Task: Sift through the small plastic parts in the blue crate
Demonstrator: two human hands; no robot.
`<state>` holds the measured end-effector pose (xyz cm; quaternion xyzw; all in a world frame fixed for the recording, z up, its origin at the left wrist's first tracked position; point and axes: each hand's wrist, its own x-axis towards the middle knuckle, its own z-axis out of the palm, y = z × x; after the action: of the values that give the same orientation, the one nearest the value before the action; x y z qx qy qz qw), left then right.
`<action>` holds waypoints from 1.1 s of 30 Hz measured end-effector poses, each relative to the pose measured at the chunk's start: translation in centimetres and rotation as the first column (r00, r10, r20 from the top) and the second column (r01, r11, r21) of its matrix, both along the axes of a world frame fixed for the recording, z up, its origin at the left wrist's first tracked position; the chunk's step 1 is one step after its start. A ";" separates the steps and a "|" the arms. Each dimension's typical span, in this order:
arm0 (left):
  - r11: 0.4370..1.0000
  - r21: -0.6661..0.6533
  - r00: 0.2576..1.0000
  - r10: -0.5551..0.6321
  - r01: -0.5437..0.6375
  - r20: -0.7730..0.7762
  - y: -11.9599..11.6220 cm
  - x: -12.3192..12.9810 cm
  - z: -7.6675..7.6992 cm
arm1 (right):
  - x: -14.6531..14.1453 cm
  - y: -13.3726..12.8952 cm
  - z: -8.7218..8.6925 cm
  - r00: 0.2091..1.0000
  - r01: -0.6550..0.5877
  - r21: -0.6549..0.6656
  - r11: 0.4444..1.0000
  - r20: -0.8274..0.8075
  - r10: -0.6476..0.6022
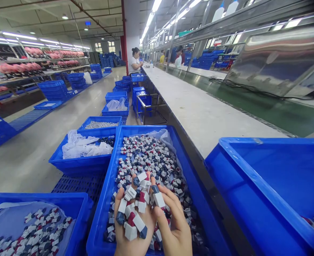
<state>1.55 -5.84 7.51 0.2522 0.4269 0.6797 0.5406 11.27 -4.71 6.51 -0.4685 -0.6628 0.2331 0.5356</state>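
Over a large blue bin point(100, 227) filled with small white, navy and dark red moulded pieces point(148, 153), both of my hands are raised. My left hand point(146, 243) is palm up, its fingers curled around a heap of these blocky pieces point(131, 220). Beside it, my right hand point(177, 227) has thumb and fingers closed on one white and navy piece point(159, 200) at the heap's edge. The pieces look like plastic doll or figure parts, but their exact kind is unclear.
A blue tray point(79, 206) of similar pieces stands at lower left. Another blue bin point(223, 149) sits at right beside a long white worktable point(183, 103). More blue trays point(79, 165) line the left side. Further back, a person point(134, 64) works at the table.
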 end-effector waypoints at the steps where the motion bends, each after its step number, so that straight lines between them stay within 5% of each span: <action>1: 0.998 -0.043 0.998 0.055 -0.054 0.008 0.0 0.0 0.2 | 0.0 -0.1 0.1 1.000 -0.005 -0.010 1.000 -0.016 0.005; 5: 0.985 -0.160 0.973 0.099 -0.066 0.210 0.0 0.1 0.9 | 0.3 -0.4 0.8 0.998 -0.045 0.028 0.999 0.054 0.043; 11: 0.992 -0.056 0.881 -0.075 0.115 0.468 0.3 -0.9 0.8 | 0.7 -0.8 0.9 0.971 -0.149 0.122 0.981 0.206 0.121; 17: 0.983 -0.034 0.915 -0.154 0.179 0.374 -0.1 -1.7 -0.1 | 0.9 -0.8 0.4 0.978 -0.159 0.047 0.986 0.146 0.150; 21: 0.968 -0.081 0.959 -0.220 0.237 0.177 -1.0 -1.6 -1.6 | 1.4 0.3 1.7 0.995 -0.081 -0.069 0.994 0.048 0.084; 24: 0.986 -0.084 0.941 -0.110 0.144 0.320 -1.3 -0.7 -2.2 | 1.6 1.7 3.3 0.981 -0.075 -0.154 0.985 0.164 0.101; 27: 0.995 -0.088 0.821 0.005 0.055 0.571 -0.8 0.3 -1.9 | 1.3 2.6 3.9 0.932 -0.160 -0.235 0.959 0.285 0.225; 33: 0.980 -0.180 0.685 0.073 0.086 0.725 0.4 0.8 -1.2 | 0.3 2.8 0.9 0.943 -0.203 -0.357 0.912 0.178 0.280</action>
<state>2.34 -5.48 6.30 -0.0920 0.2423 0.6754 0.6904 11.55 -1.95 7.44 -0.4897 -0.7230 0.3521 0.3368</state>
